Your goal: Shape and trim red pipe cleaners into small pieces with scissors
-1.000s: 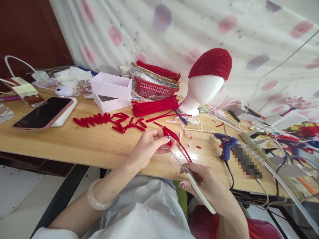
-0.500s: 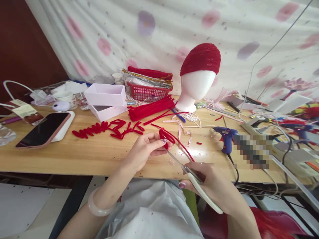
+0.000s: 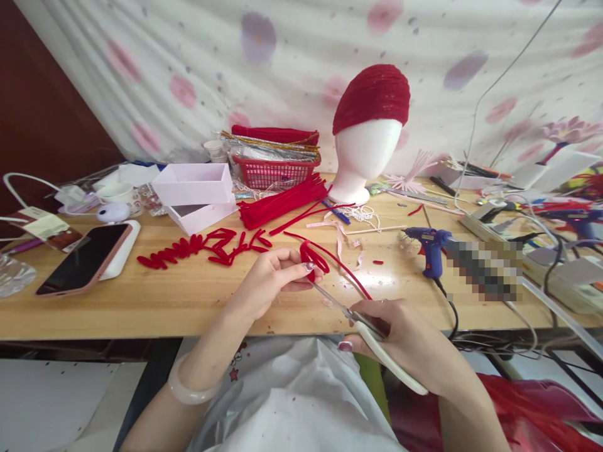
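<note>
Between the thumb and fingers of my left hand (image 3: 282, 273) is a red fuzzy pipe cleaner (image 3: 321, 260), bent into narrow loops. My right hand (image 3: 400, 342) grips scissors (image 3: 389, 359) with pale handles. Their blades point up and left, with the tips at the lower end of the looped pipe cleaner by my left thumb. My fingers hide part of the pipe cleaner. A long red strand slants behind the loops toward my right hand; whether it joins them I cannot tell. Bent red pieces (image 3: 221, 248) lie on the table left of my hands.
Behind my hands lie a bundle of red pipe cleaners (image 3: 282, 201) and a red basket (image 3: 276, 171). A white foam head (image 3: 360, 154) wears a red wrapped cap (image 3: 374, 97). Right is a blue glue gun (image 3: 431, 248) with its cord; left, a phone (image 3: 85, 260) and white boxes (image 3: 193, 183).
The camera view has shifted slightly. The loops in my left hand sit a little differently, with less of them showing. Both hands and the scissors keep nearly the same pose.
</note>
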`<action>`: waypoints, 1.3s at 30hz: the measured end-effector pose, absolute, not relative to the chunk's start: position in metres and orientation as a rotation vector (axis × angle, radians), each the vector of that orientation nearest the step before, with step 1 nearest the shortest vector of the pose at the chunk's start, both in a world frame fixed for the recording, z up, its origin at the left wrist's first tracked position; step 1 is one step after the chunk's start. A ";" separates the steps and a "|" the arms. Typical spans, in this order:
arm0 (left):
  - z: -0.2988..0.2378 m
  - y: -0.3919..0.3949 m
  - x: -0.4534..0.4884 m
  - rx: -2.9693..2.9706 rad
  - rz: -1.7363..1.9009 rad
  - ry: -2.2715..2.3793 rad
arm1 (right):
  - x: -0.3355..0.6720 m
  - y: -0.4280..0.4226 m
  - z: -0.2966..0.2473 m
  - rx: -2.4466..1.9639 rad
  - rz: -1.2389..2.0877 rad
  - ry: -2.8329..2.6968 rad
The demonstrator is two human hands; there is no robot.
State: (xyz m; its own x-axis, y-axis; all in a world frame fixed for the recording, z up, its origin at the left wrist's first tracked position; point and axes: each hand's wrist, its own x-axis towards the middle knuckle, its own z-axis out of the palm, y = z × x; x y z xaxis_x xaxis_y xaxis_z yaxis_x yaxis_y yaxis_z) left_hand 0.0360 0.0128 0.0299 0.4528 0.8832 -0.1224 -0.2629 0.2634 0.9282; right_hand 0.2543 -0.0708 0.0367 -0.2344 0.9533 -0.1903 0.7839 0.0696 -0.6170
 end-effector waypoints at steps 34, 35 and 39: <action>0.031 0.003 0.065 0.453 1.213 0.662 | 0.240 -0.061 0.011 -1.298 1.379 -1.383; 0.031 0.003 0.066 0.437 1.223 0.665 | 0.240 -0.059 0.007 -1.228 1.428 -1.350; 0.031 -0.001 0.071 0.386 1.200 0.638 | 0.241 -0.055 -0.011 -0.964 1.586 -1.278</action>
State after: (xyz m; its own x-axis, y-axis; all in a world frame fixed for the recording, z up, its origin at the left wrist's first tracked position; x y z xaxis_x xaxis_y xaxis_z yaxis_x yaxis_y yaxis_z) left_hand 0.0713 -0.0013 0.0310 0.2196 0.9429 -0.2506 -0.7348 0.3288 0.5932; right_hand 0.2411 -0.0549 -0.0112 -0.3324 0.9417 -0.0515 -0.1502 -0.1068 -0.9829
